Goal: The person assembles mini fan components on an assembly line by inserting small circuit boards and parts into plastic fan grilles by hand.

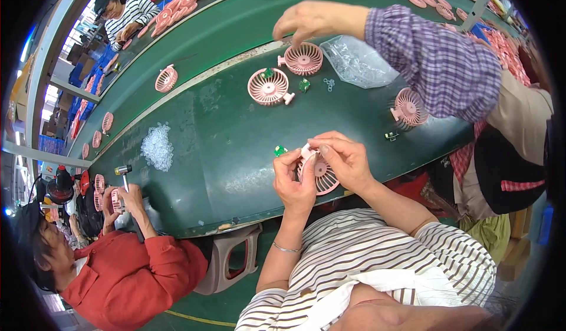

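Close to the table's front edge, my left hand (295,180) is closed around the side and short neck of a pink fan housing (325,180), a round grille with radial ribs. My right hand (348,161) is closed on the same housing from the other side, its thumb and fingertips at the neck. Whether a small part sits between the fingertips is hidden. A small green circuit board (280,150) lies by my left fingertips. Beyond my hands, another pink fan housing (268,87) lies on the table with a green board on it, touching or close to a second housing (304,58).
A clear plastic bag of small parts (359,63) lies beneath a co-worker's purple checked sleeve (430,60). At left are a pile of clear pieces (157,146) and a red-sleeved co-worker holding a hammer (123,172). A green conveyor belt (218,24) carries pink parts behind.
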Demonstrator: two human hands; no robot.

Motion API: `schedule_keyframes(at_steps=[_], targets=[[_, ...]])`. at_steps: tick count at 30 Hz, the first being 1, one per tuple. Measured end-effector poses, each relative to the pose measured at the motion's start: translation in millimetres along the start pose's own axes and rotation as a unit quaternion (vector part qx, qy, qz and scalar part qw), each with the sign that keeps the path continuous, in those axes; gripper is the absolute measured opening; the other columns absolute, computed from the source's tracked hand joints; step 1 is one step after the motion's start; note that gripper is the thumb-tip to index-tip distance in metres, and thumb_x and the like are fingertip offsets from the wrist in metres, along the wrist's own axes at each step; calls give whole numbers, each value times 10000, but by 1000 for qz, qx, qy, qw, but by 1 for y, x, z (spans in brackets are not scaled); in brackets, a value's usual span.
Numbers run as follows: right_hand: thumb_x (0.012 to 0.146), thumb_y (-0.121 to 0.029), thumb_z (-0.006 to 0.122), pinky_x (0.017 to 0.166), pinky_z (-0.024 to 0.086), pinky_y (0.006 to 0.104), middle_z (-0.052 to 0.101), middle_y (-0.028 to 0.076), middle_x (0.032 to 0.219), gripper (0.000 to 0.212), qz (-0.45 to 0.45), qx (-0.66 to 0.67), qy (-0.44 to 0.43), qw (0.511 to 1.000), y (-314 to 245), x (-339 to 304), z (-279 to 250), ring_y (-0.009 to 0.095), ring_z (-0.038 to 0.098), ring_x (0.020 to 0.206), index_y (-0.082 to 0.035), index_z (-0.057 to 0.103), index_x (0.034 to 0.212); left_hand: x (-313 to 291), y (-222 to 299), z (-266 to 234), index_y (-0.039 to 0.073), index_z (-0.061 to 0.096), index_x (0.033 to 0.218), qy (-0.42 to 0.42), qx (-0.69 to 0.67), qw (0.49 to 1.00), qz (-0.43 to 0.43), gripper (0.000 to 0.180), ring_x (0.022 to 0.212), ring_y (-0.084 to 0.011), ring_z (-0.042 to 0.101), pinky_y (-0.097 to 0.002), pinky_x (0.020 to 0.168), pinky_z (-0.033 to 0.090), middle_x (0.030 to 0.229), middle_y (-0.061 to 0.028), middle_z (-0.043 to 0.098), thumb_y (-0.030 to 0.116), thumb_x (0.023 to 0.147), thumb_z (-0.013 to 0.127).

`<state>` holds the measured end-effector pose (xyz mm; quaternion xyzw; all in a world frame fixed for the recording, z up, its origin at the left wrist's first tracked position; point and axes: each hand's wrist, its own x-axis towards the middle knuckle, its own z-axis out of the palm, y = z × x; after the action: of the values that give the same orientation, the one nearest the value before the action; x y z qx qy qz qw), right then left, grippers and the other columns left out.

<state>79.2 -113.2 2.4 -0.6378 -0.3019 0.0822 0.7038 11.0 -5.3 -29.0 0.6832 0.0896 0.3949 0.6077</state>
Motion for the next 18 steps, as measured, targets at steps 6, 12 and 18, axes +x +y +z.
schedule_keyframes(at_steps=[6, 12, 18], targets=[[892, -4, 519, 792, 478, 255, 599, 130, 1069, 260, -5, -28, -32, 999, -6, -1, -1, 159, 589, 936, 37, 621, 1127, 5, -1, -4, -36, 536, 1009, -13, 53, 998, 28, 280, 858, -196, 651, -287, 752, 537, 960, -135, 610, -13, 780, 698], [893, -17, 525, 757, 510, 253, 545, 126, 1082, 299, -35, -24, -96, 994, -1, 4, -4, 160, 597, 897, 54, 568, 1180, 5, 0, -7, -40, 544, 1004, -11, 18, 999, -27, 270, 816, -193, 659, -280, 734, 532, 915, -138, 632, -19, 777, 687], [855, -8, 550, 852, 480, 315, 542, 179, 1154, 357, -46, -60, -87, 993, 6, 4, -12, 234, 577, 1010, 34, 552, 1209, 16, 6, -8, 7, 630, 1066, -64, 127, 989, 43, 246, 758, -166, 635, -269, 681, 519, 896, -95, 620, -5, 820, 639]])
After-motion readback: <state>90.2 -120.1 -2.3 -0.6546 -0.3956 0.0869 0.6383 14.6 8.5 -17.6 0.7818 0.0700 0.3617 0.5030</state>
